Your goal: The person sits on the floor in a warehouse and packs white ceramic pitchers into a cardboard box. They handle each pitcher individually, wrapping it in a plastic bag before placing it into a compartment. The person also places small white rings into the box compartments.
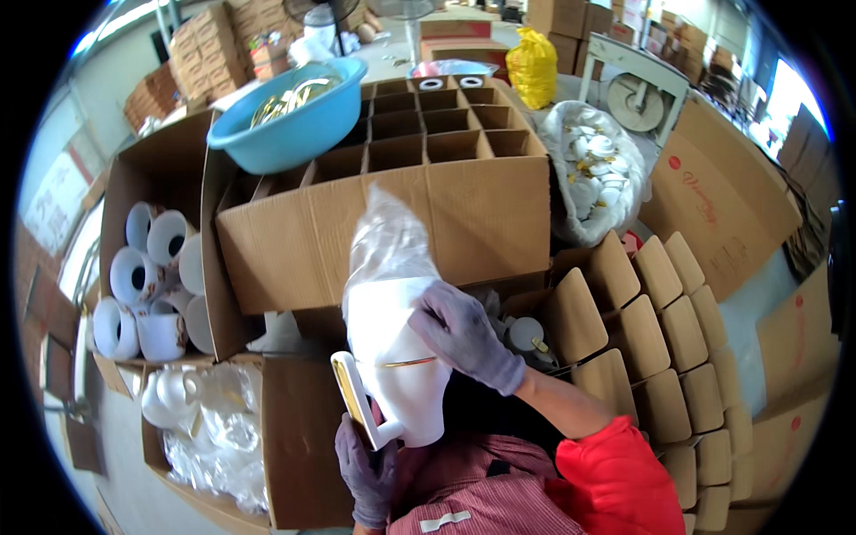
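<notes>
A white jug (403, 392) with a thin gold band lies tilted in front of my body. Its white handle (366, 403), with a gold-coloured strip, points to the left. Clear plastic bag film (388, 241) covers the far end of the jug and stands up loosely beyond it. My left hand (367, 477), in a grey glove, is closed around the lower part of the handle. Curled against the jug's right side is my gloved right hand (468, 337); whatever its fingertips pinch is hidden.
Beyond the jug stands a divided carton (383, 209), with a blue basin (285, 134) on it. Cardboard dividers (642, 339) rise at right, below a bag of white lids (593, 178). At left are cartons of white cylinders (165, 236) and plastic-wrapped white parts (209, 401).
</notes>
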The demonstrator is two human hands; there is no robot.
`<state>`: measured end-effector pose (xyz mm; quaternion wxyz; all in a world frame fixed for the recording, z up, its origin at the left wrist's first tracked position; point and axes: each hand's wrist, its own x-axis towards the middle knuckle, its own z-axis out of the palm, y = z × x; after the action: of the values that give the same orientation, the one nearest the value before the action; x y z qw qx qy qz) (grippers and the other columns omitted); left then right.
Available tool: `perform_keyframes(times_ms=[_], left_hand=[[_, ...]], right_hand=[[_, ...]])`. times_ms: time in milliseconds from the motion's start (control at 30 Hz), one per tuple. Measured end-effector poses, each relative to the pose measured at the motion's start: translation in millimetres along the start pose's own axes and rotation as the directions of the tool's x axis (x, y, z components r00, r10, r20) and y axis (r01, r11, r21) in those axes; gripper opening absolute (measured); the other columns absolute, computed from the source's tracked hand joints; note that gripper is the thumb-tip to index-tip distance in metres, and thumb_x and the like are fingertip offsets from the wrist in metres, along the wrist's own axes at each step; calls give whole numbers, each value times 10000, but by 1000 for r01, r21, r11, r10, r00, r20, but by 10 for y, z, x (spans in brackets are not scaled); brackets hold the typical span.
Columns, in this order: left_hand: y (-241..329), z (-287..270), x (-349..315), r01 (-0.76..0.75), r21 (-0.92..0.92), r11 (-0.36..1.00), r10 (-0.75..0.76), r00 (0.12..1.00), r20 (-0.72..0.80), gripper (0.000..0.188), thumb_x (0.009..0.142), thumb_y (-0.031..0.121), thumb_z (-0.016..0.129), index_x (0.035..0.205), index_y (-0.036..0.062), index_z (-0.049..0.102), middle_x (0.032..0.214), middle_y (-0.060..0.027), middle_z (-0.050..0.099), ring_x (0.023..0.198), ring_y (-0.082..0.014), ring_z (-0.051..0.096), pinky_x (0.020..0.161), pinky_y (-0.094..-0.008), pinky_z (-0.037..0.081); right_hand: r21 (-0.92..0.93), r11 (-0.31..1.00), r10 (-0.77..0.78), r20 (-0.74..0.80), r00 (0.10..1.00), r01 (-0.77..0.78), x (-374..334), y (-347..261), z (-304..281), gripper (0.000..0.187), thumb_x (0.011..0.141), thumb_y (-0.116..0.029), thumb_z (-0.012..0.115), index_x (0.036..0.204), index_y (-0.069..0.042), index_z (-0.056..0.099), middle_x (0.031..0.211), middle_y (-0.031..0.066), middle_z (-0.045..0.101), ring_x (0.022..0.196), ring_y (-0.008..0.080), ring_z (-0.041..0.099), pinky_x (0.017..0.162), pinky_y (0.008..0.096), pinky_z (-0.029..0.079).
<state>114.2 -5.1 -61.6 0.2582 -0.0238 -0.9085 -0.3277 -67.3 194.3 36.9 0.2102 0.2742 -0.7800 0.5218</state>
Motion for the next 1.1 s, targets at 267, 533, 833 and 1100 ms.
perform_keyframes(times_ms=[267, 533, 833, 1100], left_hand=[[351, 199, 698, -311, 10, 950, 311, 950, 20, 595, 897, 108, 683, 1421, -55, 453, 1353, -243, 556, 1258, -371, 541, 1031, -401, 456], [282, 324, 1001, -292, -135, 947, 299, 954, 33, 309, 903, 197, 675, 1105, -32, 630, 1084, -183, 652, 936, -321, 645, 808, -430, 523], [954, 1028, 864, -704, -442, 555, 826, 406, 391, 243, 866, 169, 656, 1037, -4, 647, 1000, -160, 675, 871, -306, 655, 774, -408, 525], [1762, 2642, -302, -851, -467, 241, 961, 142, 237, 189, 834, 144, 639, 976, 21, 661, 925, -139, 695, 813, -293, 663, 744, -389, 527]], right_hand=[[-375, 901, -272, -97, 957, 218, 412, -75, 86, 88, 817, -121, 611, 772, -52, 577, 817, 144, 579, 717, 318, 601, 657, 434, 486], [71, 931, -357, -14, 934, 357, -1231, -693, 412, 230, 958, -216, 590, 1082, -47, 685, 1066, 153, 697, 851, 322, 677, 782, 411, 552], [-686, 473, 312, -456, 833, -553, -1773, -261, -2129, 431, 877, -154, 689, 1263, -12, 562, 1170, 211, 600, 1058, 396, 600, 920, 432, 491], [-673, 308, 737, -279, 616, -673, -3106, 533, -2524, 202, 927, -240, 563, 912, -40, 588, 805, 279, 625, 807, 489, 608, 721, 576, 470]])
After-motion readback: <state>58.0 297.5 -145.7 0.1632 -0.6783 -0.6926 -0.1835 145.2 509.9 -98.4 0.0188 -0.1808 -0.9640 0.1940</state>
